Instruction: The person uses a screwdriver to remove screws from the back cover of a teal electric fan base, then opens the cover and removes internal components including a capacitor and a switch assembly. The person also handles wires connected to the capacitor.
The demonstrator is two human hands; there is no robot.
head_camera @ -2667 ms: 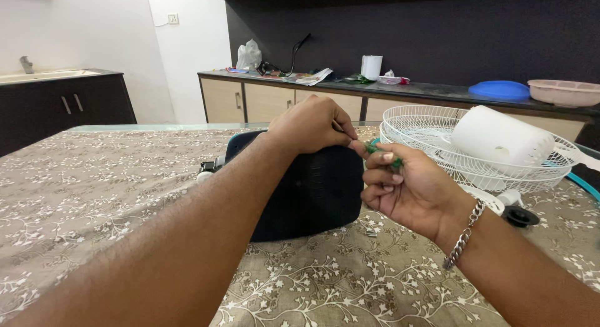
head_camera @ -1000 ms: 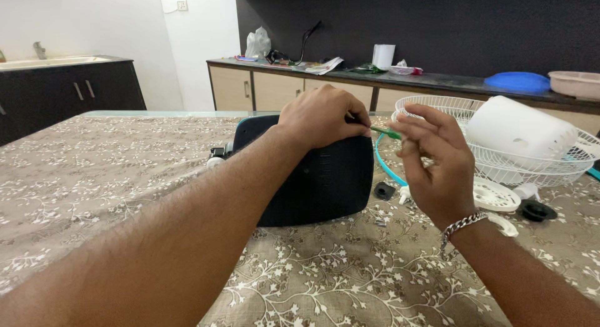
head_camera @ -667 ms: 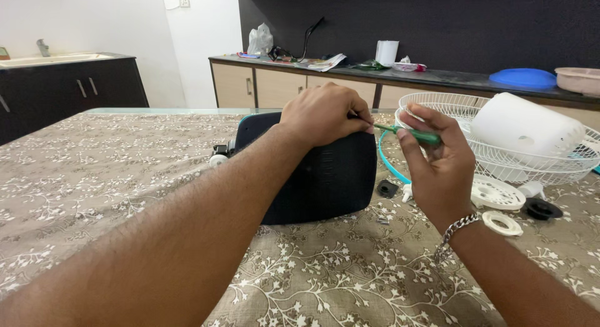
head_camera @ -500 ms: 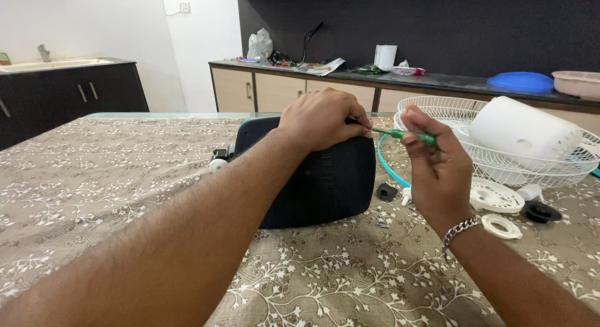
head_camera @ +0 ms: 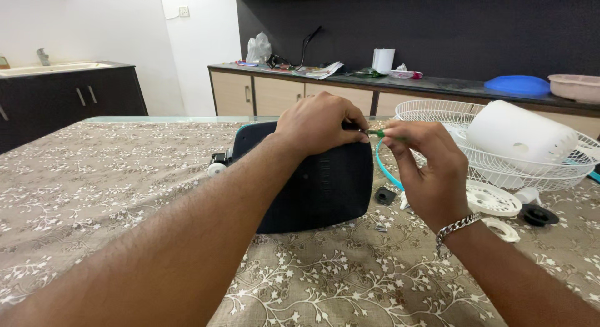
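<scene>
Hands at frame centre: left hand point(head_camera: 319, 122) clamps the top edge of the dark housing point(head_camera: 312, 189) standing on the table point(head_camera: 94, 189), right hand point(head_camera: 425, 171) pinches a green screwdriver point(head_camera: 377, 133) at that edge, fastener apparently unfinished, grilles point(head_camera: 500, 158) already off at right.

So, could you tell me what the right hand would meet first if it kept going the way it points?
Most likely the left hand, gripping the top of the dark housing; the right hand aims its green screwdriver leftward at it, though depth is unclear.
</scene>
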